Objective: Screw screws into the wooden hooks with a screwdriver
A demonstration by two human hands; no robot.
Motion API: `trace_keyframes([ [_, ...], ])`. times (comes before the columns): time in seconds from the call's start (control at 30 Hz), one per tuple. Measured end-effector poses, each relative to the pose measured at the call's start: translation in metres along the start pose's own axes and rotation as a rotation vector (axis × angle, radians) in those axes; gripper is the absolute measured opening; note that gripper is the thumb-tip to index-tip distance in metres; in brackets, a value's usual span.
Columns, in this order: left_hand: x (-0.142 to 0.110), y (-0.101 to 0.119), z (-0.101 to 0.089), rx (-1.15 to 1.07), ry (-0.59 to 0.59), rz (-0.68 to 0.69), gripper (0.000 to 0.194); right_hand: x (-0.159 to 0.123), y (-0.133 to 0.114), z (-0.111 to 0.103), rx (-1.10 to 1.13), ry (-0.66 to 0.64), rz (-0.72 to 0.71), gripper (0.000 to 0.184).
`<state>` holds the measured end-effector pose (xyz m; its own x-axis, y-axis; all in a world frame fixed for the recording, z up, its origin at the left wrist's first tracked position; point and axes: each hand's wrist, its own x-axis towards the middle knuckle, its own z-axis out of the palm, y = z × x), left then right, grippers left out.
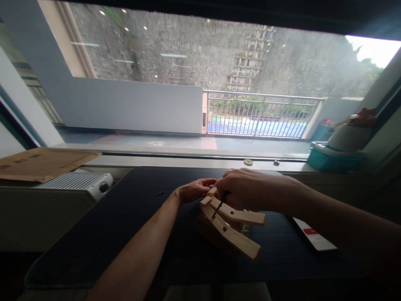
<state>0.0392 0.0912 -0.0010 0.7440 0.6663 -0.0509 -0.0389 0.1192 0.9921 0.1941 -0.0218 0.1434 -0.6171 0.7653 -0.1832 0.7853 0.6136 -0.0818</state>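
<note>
Two curved pale wooden pieces (239, 242) stand side by side on the dark tabletop, each with round holes along its side; parts beneath them are too dim to make out. My right hand (242, 188) is closed around a screwdriver (219, 207), its handle hidden in the fist. The dark shaft slants down, with its tip at a hole in the nearer wooden piece. My left hand (197, 189) reaches to the far end of the wooden pieces and seems to grip there, its fingertips partly hidden behind the wood and the right hand.
A small dark rod (159, 193) lies on the black table (125, 225) to the left. A white and red card or box (315, 234) is under the right forearm. On the sill are a tape roll (248, 162) and a teal bin (335, 158). A brown envelope (46, 161) lies by a white heater (81, 184).
</note>
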Motion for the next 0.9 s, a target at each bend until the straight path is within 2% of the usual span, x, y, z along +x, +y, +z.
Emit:
trace_keyframes([
  [0.1,-0.012,0.007,-0.011,0.042,0.026,0.002,0.025,0.003,-0.002,-0.001,-0.008,0.018,-0.062,0.024],
  [0.27,-0.042,0.021,-0.036,0.148,0.179,-0.011,0.018,0.022,-0.01,-0.005,-0.099,0.056,-0.142,0.022],
  [0.33,-0.057,0.026,-0.039,0.259,0.363,0.059,0.019,0.031,-0.012,-0.006,-0.143,0.056,-0.156,0.02],
  [0.37,-0.064,0.027,-0.037,0.352,0.505,0.142,0.019,0.035,-0.013,-0.007,-0.157,0.051,-0.161,0.019],
  [0.43,-0.079,0.027,-0.026,0.553,0.807,0.393,0.015,0.04,-0.014,-0.007,-0.167,0.041,-0.164,0.018],
  [0.47,-0.086,0.025,-0.018,0.624,0.868,0.487,0.014,0.04,-0.015,-0.007,-0.161,0.042,-0.164,0.017],
  [0.5,-0.092,0.021,-0.008,0.686,0.843,0.554,0.013,0.04,-0.016,-0.007,-0.151,0.047,-0.163,0.017],
  [0.57,-0.102,0.009,0.01,0.811,0.65,0.633,0.009,0.038,-0.017,-0.007,-0.134,0.053,-0.158,0.017],
  [0.6,-0.105,0.001,0.017,0.859,0.589,0.658,0.013,0.037,-0.018,-0.007,-0.127,0.056,-0.155,0.018],
  [0.7,-0.106,-0.024,0.026,0.898,0.636,0.676,0.03,0.035,-0.017,-0.006,-0.122,0.037,-0.155,0.02],
  [0.8,-0.103,-0.041,0.025,0.904,0.679,0.645,0.028,0.037,-0.012,-0.005,-0.123,0.041,-0.196,0.019],
  [0.9,-0.101,-0.049,0.022,0.923,0.701,0.565,0.028,0.042,-0.007,-0.006,-0.133,0.061,-0.22,0.016],
])
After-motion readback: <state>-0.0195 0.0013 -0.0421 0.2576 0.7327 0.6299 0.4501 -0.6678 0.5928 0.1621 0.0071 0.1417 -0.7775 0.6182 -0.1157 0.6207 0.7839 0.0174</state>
